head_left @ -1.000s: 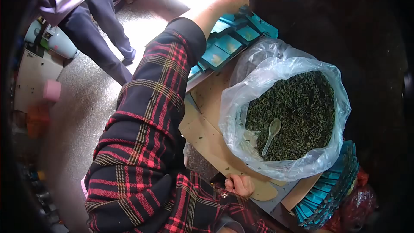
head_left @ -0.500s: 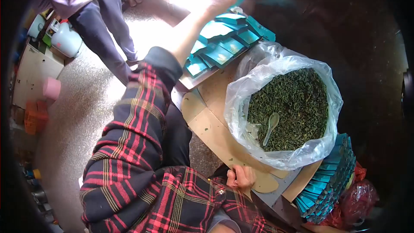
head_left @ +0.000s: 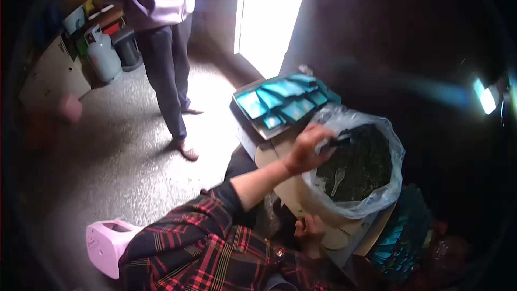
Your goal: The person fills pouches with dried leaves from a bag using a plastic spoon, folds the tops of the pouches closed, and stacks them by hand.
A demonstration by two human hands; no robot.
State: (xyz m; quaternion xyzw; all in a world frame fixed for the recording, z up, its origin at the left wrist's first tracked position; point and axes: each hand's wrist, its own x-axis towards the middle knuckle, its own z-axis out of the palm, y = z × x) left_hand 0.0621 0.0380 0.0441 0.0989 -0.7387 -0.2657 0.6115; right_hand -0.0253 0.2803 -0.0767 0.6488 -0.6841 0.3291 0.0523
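My left hand (head_left: pixel 309 148) is closed and slightly blurred above the near left rim of a clear plastic bag (head_left: pixel 398 153). From its fingers sticks a packet (head_left: pixel 341 139), dark and smeared in this light. Dried green leaves (head_left: pixel 366 164) fill the bag, and a clear plastic spoon (head_left: pixel 337 181) lies on them. My right hand (head_left: pixel 309 230) rests curled at the near edge of the cardboard (head_left: pixel 285 186); anything inside its fingers is hidden. Beyond my left hand, several teal packets (head_left: pixel 293 109) lie in a shallow box.
More teal packets (head_left: pixel 401 237) are stacked in the dark at the lower right, beside a red plastic bag (head_left: pixel 449 250). A person (head_left: pixel 167 48) stands on the floor beyond. A pink stool (head_left: pixel 105 245) is at my left, and a gas cylinder (head_left: pixel 104 56) stands farther back.
My left hand has come from above the packet box down to the bag's rim, keeping the packet. My right hand has stayed at the cardboard edge. The camera view has shifted, showing the pink stool.
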